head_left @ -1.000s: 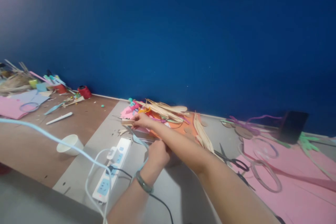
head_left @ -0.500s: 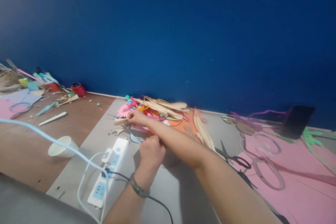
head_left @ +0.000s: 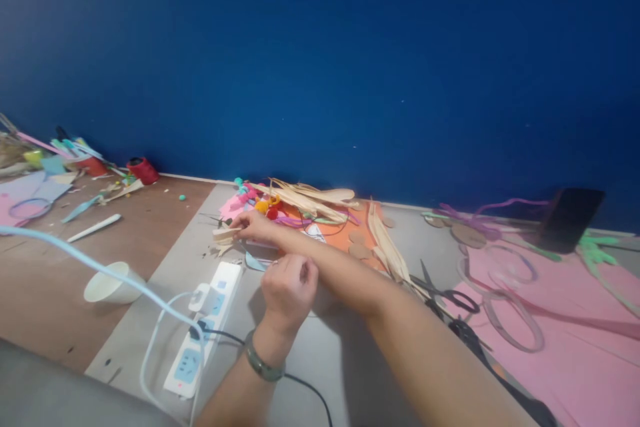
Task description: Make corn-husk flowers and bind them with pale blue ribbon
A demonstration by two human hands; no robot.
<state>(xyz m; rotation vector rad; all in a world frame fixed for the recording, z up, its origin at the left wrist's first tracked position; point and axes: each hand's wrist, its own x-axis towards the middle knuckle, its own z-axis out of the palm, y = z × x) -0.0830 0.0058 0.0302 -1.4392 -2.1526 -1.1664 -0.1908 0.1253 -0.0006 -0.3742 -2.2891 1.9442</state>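
My right hand (head_left: 255, 225) reaches far across my left arm and pinches a small tan strip of craft material (head_left: 226, 234) at the near edge of a heap of pale strips and coloured scraps (head_left: 300, 203). My left hand (head_left: 287, 287) hovers closer to me with its fingers curled in a loose fist; what it holds, if anything, I cannot make out. A light blue paper scrap (head_left: 254, 261) lies between the two hands. A green bracelet (head_left: 263, 365) circles my left wrist.
A white power strip (head_left: 205, 323) with a pale blue cable lies left of my left hand. A white cup (head_left: 107, 283) stands on the brown table part. Black scissors (head_left: 443, 293) and pink foam with rings (head_left: 515, 327) lie to the right. A dark phone (head_left: 570, 219) leans on the blue wall.
My left hand has drawn back toward me and lifted slightly, fingers curling. My right hand stays on the tan strip. The view has shifted a little.
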